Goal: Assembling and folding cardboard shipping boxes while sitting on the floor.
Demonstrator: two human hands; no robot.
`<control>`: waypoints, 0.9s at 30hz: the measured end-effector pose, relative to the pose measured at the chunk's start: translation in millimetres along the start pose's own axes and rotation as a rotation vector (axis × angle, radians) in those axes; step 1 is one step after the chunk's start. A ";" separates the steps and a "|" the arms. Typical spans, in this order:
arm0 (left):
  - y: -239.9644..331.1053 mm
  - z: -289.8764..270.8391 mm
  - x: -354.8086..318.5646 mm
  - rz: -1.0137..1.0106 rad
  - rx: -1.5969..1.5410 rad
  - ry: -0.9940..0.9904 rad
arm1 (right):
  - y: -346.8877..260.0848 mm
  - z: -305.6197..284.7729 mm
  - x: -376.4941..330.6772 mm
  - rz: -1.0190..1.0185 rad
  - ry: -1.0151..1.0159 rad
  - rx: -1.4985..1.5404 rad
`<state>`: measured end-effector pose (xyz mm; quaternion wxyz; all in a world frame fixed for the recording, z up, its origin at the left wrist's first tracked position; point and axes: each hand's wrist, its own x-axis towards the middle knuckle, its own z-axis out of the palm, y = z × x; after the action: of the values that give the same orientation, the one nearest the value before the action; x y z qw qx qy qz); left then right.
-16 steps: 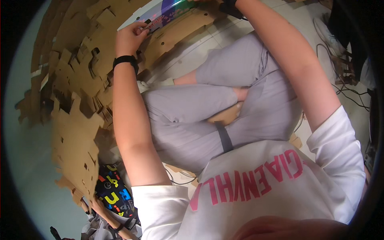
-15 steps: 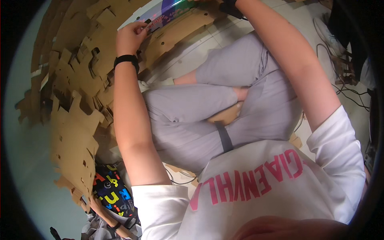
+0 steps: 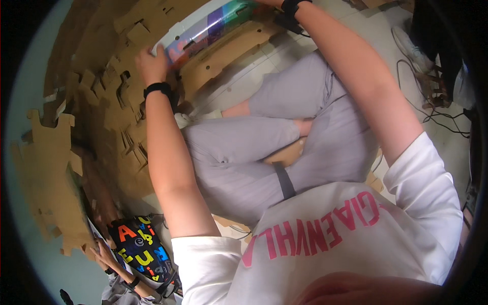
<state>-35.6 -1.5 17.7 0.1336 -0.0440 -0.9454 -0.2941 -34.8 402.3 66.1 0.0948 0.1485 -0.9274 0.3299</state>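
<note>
A long carton piece [image 3: 201, 34] with glossy purple, blue and green print lies across the top of the view, over brown cardboard. Beside its left end is my left hand [image 3: 152, 65], thumb raised apart from bent fingers. It seems to touch the end, but firm contact is unclear. My right hand [image 3: 269, 2] is at the carton's far right end. The top edge of the picture cuts most of it off, so its fingers are hidden. Both wrists wear black bands.
Die-cut brown cardboard [image 3: 114, 96] is heaped on the left. At lower left a co-worker's hand [image 3: 105, 256] touches a large cardboard sheet [image 3: 51, 178], beside black cloth with coloured letters [image 3: 140, 246]. Cables [image 3: 437, 114] and a light shoe [image 3: 410, 48] lie right.
My left hand has gone from a pinch at the carton to thumb and fingers apart, slightly down and left. The carton sits lower in view. The co-worker's cardboard sheet has swung left.
</note>
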 end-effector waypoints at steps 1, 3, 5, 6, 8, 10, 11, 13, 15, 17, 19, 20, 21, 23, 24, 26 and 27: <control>-7.2 0.9 -2.2 -0.024 0.108 0.085 | 2.6 -0.5 0.2 0.026 0.133 -0.101; -15.6 3.1 -2.1 -0.043 0.213 0.188 | 10.8 2.0 -2.0 0.131 0.166 -0.168; -16.6 2.7 -1.8 -0.425 -0.283 -0.043 | 22.2 7.8 -5.0 0.260 0.169 -0.017; -15.0 0.6 0.0 -0.362 -0.295 -0.001 | 27.3 13.1 -4.0 0.252 0.179 -0.014; -8.6 -5.3 3.3 -0.681 -0.565 -0.170 | 37.9 19.7 2.5 0.276 0.397 0.220; -0.8 -14.1 4.9 -0.683 -0.697 -0.177 | 50.3 12.5 13.0 0.496 0.233 0.140; 3.0 -20.3 5.8 -0.698 -0.679 -0.185 | 56.4 4.0 16.6 0.692 0.097 0.300; 9.7 -37.3 8.3 -0.809 -0.750 -0.304 | 59.2 -5.7 21.5 0.758 0.018 0.770; 18.2 -51.0 0.9 -0.726 -0.690 -0.459 | 54.7 -14.5 19.0 0.773 -0.124 0.615; 28.3 -63.8 -5.0 -0.640 -0.420 -0.715 | 45.2 -20.1 8.2 0.776 -0.312 0.452; 40.1 -66.0 -17.6 -0.589 -0.290 -0.831 | 32.7 -21.8 -3.1 0.770 -0.443 0.298; 45.0 -66.5 -21.0 -0.555 -0.155 -0.940 | 26.8 -22.4 -6.6 0.758 -0.594 0.141; 50.4 -63.1 -22.0 -0.531 -0.051 -0.906 | 22.4 -23.9 -12.9 0.711 -0.602 -0.014; 55.0 -59.9 -22.8 -0.558 -0.063 -0.969 | 15.6 -27.0 -15.1 0.763 -0.636 0.005; 54.7 -58.2 -22.2 -0.604 -0.074 -1.037 | 13.4 -28.0 -14.7 0.782 -0.733 0.072; 50.5 -51.9 -20.4 -0.590 -0.069 -1.038 | 10.1 -28.3 -11.0 0.743 -0.710 -0.020; 46.3 -49.4 -20.1 -0.616 -0.051 -1.061 | 8.8 -28.2 -9.0 0.709 -0.719 -0.106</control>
<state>2.4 8.5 76.4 -0.4474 0.0876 -0.8450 -0.2796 -27.1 428.7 80.1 -0.3406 -0.0762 -0.9104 0.2223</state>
